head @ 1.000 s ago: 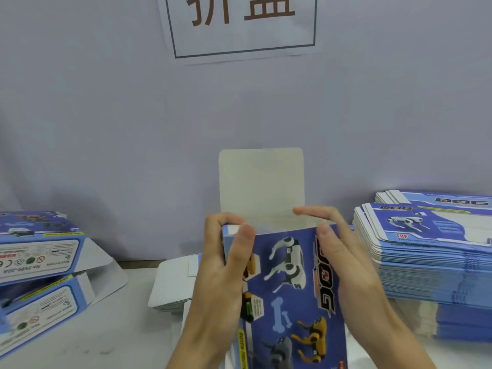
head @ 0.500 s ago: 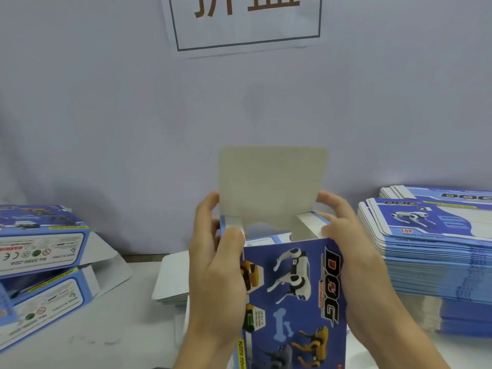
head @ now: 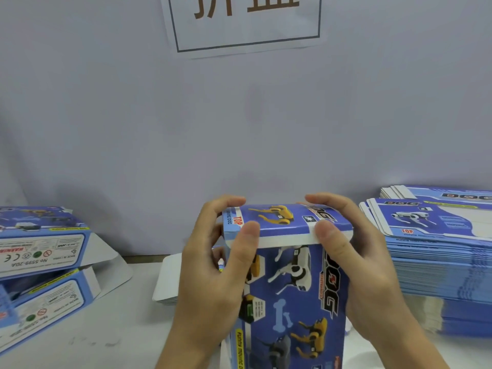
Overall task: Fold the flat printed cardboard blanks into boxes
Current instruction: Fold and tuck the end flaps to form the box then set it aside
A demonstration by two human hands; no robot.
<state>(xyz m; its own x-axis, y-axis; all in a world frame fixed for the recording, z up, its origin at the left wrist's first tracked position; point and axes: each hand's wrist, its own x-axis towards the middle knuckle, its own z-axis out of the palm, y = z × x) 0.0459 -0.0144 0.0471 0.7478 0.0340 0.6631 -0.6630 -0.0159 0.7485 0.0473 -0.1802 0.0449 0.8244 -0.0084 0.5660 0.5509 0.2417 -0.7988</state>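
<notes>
Change: since half a second ago the tall lid flap [head: 287, 222], then standing upright, has come down over the mouth of the box [head: 290, 296]; both of my hands have closed over it.
Head view, box: stands upright before me between my palms, printed dog face toward me, lower end out of frame.
Head view, left hand [head: 213, 272]: fingers curled over the far edge of the lid, thumb pressing its white front lip; clamped on the box to steady the left wall.
Head view, right hand [head: 359, 262]: fingers hooked over the top, thumb on the lip; clamped likewise, so pressure is even across the fold.
Head view, step: I judge the tuck lip is being pushed home; whether it is fully seated I cannot tell.
Head view, flat blanks [head: 436, 249]: stacked to my right, near for the next pick.
Head view, finished boxes [head: 42, 251]: piled to my left, clear of the working spot.
</notes>
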